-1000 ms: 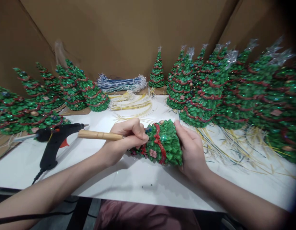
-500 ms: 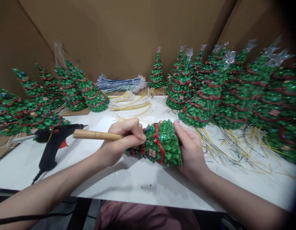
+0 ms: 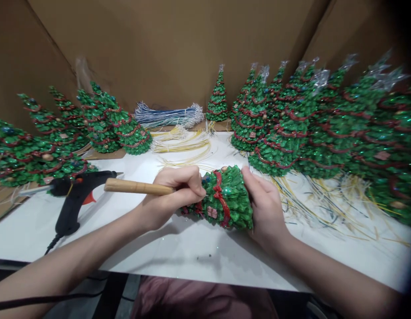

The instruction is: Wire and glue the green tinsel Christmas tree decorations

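Note:
A small green glitter Christmas tree (image 3: 227,199) with a red garland lies on its side on the white table (image 3: 192,248). My right hand (image 3: 265,208) is wrapped round its wide base end. My left hand (image 3: 174,192) is closed on a wooden-handled tool (image 3: 135,187), held like a pen. The handle sticks out to the left, and the tool's tip is hidden against the tree's narrow end.
A black hot glue gun (image 3: 74,199) lies at the left with its cord running off the table. Many finished trees stand at the right (image 3: 308,128) and lean at the left (image 3: 59,133). Blue wires (image 3: 168,116) and yellow wires (image 3: 182,144) lie behind; cardboard walls surround.
The wooden handle has wobbled slightly left and then back. The tree and both hands stay in place.

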The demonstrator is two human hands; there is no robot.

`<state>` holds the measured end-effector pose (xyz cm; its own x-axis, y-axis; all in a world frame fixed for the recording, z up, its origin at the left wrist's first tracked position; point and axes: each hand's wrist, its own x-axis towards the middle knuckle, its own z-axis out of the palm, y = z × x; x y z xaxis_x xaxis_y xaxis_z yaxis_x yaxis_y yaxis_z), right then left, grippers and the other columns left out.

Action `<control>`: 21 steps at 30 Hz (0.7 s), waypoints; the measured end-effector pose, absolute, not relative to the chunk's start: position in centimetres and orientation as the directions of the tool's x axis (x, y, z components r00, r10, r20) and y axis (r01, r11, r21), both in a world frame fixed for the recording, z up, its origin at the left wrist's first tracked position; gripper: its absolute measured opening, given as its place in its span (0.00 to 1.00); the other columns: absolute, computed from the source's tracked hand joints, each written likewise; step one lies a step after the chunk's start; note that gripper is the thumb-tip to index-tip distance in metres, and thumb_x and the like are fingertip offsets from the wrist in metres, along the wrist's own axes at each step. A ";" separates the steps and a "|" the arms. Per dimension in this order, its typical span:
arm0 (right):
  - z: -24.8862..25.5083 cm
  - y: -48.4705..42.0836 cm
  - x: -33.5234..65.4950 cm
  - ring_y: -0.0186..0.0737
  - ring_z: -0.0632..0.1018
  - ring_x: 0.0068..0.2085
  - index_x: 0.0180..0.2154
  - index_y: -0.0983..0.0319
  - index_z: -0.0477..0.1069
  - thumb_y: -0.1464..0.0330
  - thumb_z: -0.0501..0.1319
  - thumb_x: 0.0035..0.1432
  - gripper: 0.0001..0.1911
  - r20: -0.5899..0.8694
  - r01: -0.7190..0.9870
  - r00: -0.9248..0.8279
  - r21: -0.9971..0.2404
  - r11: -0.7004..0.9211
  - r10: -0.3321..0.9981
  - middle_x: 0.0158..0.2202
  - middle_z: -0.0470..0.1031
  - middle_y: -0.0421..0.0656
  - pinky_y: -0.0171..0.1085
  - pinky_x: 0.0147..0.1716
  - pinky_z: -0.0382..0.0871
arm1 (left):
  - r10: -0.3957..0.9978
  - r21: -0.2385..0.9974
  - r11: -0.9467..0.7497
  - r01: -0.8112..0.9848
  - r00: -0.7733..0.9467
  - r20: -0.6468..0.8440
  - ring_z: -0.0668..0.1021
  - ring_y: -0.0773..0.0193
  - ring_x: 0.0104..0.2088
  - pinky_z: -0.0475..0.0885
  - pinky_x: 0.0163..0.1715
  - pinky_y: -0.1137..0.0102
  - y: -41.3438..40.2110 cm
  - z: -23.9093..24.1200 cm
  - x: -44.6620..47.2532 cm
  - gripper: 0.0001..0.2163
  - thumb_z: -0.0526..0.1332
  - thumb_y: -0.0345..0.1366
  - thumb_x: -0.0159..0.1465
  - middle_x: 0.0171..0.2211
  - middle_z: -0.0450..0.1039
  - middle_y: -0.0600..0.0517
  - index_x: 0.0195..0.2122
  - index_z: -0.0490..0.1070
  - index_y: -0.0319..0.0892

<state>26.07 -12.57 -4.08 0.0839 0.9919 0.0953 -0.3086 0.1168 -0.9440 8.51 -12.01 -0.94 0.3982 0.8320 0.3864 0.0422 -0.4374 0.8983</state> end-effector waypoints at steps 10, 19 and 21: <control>-4.1 -12.7 26.1 0.32 0.62 0.20 0.17 0.60 0.61 0.54 0.61 0.52 0.22 0.109 -0.300 0.087 -0.945 0.130 0.990 0.16 0.60 0.36 0.34 0.21 0.56 | 0.863 0.952 -0.286 -0.109 0.401 0.305 0.62 0.74 0.19 0.54 0.19 0.75 -11.7 -1.2 8.6 0.09 0.62 0.23 0.52 0.16 0.61 0.58 0.19 0.63 0.38; -4.0 -13.0 26.2 0.30 0.57 0.20 0.18 0.61 0.57 0.56 0.58 0.57 0.23 0.114 -0.264 0.051 -0.957 0.124 0.992 0.17 0.54 0.35 0.33 0.20 0.52 | 0.854 0.958 -0.249 -0.140 0.434 0.285 0.62 0.73 0.19 0.54 0.19 0.75 -11.6 -1.1 8.3 0.09 0.62 0.24 0.51 0.16 0.60 0.57 0.18 0.63 0.38; -4.0 -13.1 26.2 0.29 0.55 0.19 0.18 0.61 0.56 0.56 0.58 0.57 0.23 0.124 -0.256 0.049 -0.958 0.132 0.991 0.17 0.52 0.34 0.34 0.19 0.50 | 0.852 0.958 -0.244 -0.151 0.439 0.286 0.62 0.74 0.19 0.54 0.19 0.75 -11.6 -1.1 8.3 0.09 0.62 0.23 0.51 0.16 0.60 0.57 0.19 0.63 0.38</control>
<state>26.17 -13.08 -3.96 0.0489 0.9911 0.1236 -0.2560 0.1320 -0.9576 8.28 -11.63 -1.15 0.4392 0.8516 0.2860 -0.1514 -0.2437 0.9580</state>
